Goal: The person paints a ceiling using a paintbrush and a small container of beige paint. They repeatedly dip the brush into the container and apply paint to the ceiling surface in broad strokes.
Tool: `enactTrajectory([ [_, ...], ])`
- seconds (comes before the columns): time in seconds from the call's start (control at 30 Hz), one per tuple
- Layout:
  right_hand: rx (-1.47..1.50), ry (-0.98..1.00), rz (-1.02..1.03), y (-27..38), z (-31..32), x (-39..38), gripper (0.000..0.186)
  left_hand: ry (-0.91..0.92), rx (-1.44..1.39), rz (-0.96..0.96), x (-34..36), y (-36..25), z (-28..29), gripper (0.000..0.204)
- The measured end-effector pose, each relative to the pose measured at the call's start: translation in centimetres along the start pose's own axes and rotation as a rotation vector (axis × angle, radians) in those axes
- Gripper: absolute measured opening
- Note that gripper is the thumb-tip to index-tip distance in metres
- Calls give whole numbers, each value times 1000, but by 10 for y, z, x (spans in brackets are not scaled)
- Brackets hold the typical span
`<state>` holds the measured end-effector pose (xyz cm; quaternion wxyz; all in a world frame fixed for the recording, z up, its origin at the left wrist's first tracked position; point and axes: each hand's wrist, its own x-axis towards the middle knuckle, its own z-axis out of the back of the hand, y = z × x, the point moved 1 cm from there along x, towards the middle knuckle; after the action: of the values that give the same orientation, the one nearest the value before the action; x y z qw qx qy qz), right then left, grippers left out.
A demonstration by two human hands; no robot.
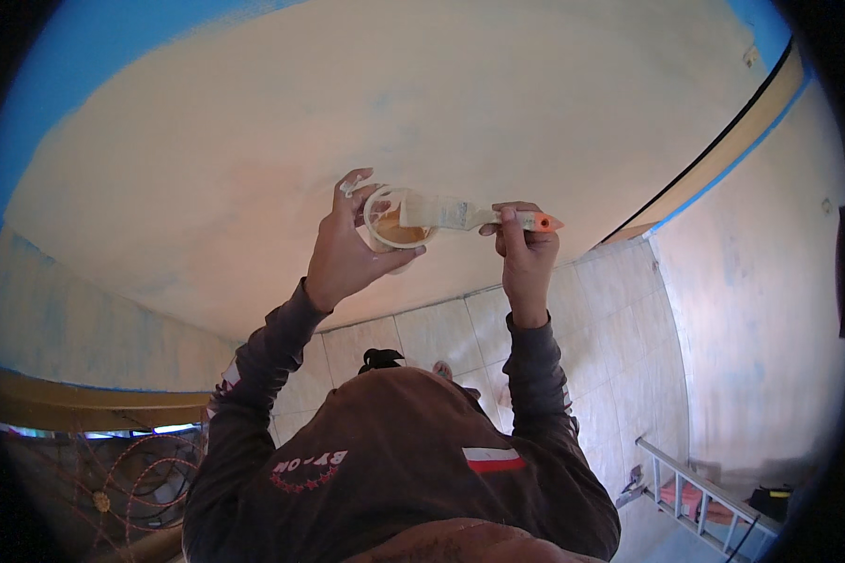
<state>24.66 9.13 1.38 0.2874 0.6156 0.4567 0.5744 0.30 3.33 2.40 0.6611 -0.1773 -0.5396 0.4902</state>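
My left hand [347, 258] grips a small cream-rimmed cup [388, 240] with yellowish-tan contents, its fingers wrapped round the side and white smears on a fingertip. My right hand [526, 258] holds a paintbrush [460, 214] by its pale handle, which ends in an orange tip. The brush lies horizontally, with its whitish head over the cup's opening; whether the bristles touch the contents, I cannot tell. Behind both hands is a pale wall [235, 113] with faint pink and bluish patches, edged in blue at the upper left.
Pale floor tiles [441, 328] run along the wall's foot. At the right stands another pale wall [732, 281]. An aluminium ladder [676, 488] is at the lower right, beside some dark items. Red curved metal grillework [131, 483] shows at the lower left.
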Motion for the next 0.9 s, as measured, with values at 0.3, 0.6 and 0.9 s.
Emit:
enactTrajectory([
  [0.3, 154, -47, 30, 37, -13, 33, 27, -54, 105, -82, 40, -48, 19, 106],
  [0.6, 295, -15, 60, 69, -42, 1, 26, -102, 147, -208, 5, -72, 37, 102],
  [0.9, 399, 45, 170, 105, -83, 55, 27, -136, 118, -215, 22, -98, 76, 99],
])
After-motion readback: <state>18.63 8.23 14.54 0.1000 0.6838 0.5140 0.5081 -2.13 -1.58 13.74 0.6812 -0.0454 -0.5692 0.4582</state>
